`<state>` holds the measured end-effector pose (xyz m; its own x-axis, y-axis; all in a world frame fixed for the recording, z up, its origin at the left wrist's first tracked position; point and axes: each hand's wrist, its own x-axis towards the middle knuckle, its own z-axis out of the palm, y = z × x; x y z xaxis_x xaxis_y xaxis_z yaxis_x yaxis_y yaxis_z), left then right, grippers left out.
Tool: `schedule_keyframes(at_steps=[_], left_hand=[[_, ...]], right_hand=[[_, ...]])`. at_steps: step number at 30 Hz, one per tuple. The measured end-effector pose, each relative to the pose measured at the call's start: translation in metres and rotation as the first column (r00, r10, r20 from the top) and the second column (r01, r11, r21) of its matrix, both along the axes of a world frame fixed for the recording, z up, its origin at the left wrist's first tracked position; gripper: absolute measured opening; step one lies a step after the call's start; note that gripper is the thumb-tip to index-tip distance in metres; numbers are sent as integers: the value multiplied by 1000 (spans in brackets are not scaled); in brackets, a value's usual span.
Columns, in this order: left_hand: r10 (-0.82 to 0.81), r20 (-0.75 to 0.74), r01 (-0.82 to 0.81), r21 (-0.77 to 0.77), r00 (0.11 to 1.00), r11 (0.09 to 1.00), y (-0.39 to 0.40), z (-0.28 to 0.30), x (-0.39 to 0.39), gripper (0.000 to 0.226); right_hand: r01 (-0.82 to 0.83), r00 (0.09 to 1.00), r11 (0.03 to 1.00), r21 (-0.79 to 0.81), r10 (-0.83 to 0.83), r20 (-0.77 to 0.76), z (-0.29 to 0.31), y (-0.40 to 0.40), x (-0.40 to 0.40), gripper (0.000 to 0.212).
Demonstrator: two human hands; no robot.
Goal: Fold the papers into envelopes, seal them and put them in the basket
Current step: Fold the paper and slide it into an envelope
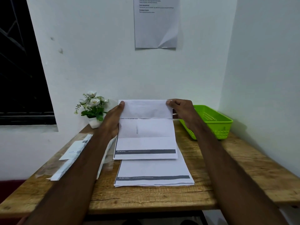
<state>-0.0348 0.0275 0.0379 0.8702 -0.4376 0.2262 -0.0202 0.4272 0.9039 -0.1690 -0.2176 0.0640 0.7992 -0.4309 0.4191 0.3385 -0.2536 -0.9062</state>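
A white paper sheet [146,140] with a dark printed band near its bottom is held up over the table, its top part folded down toward me. My left hand [113,120] pinches the fold's left corner and my right hand [181,111] pinches its right corner. Below it, a stack of similar papers [154,174] lies flat on the wooden table [146,198]. A green plastic basket [214,120] stands at the table's back right, partly behind my right hand.
A clear plastic packet with envelopes [71,156] lies at the left of the table under my left forearm. A small potted white flower [93,109] stands at the back left. White walls close the back and right; a printed sheet [155,23] hangs on the wall.
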Motion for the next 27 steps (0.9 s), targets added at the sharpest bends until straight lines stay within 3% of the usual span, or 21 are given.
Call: schedule_keyframes(at_steps=[5,9,15,22,27], left_hand=[[-173,14,168,182,985,969,14,0,1,49],[-208,11,194,317,978,928,18,-7,3,49],[-128,-115,152,233,985,961,17,-6,0,38],[-148,-229,178,117,962,977,18,0,-4,24],[-178,-231,191,34,956,981,18,5,-4,32]], right_hand=[[9,1000,998,69,-11,29,0,0,-1,11],[28,999,996,85,-32,44,0,0,-3,10],[7,998,998,57,-10,66,6,4,-9,11],[-136,990,978,-157,141,22,16,1,-24,23],[-210,976,934,-289,217,-11,17,1,-31,28]])
